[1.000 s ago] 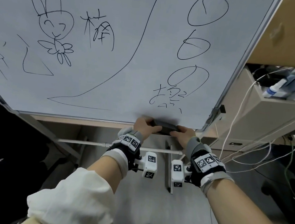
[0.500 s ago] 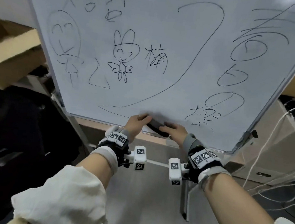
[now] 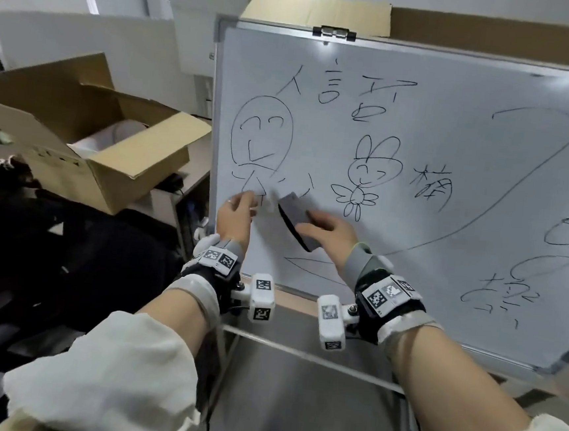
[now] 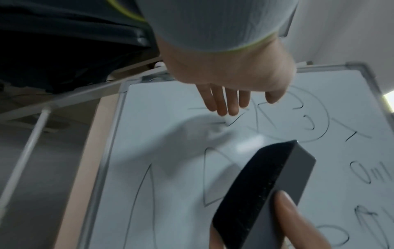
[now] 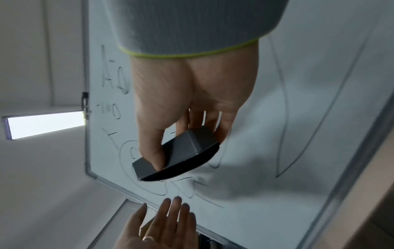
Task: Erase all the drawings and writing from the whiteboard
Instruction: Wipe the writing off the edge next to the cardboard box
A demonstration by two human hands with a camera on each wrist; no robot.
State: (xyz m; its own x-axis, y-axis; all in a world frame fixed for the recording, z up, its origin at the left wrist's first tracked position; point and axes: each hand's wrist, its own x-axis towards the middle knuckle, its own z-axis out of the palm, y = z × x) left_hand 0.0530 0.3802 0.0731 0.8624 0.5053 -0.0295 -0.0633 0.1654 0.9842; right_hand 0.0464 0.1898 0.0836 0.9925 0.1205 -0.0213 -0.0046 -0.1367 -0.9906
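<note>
We are holding eraser (image 3: 298, 221) in right hand (image 3: 331, 235), thumb and fingers curled round grey body, felt edge angled toward whiteboard (image 3: 424, 90), likely lining up first wipe. Eraser sitting at board's 8 o'clock, just right of smiling figure (image 3: 260, 144). Left hand (image 3: 235, 216) staying open, fingers straight beside board, probably steadying. Bunny doodle (image 3: 371, 174) at eraser's 2 o'clock, writing unerased.

Grey eraser (image 3: 298, 218), black drawings (image 3: 365, 177), white whiteboard (image 3: 459, 93).
</note>
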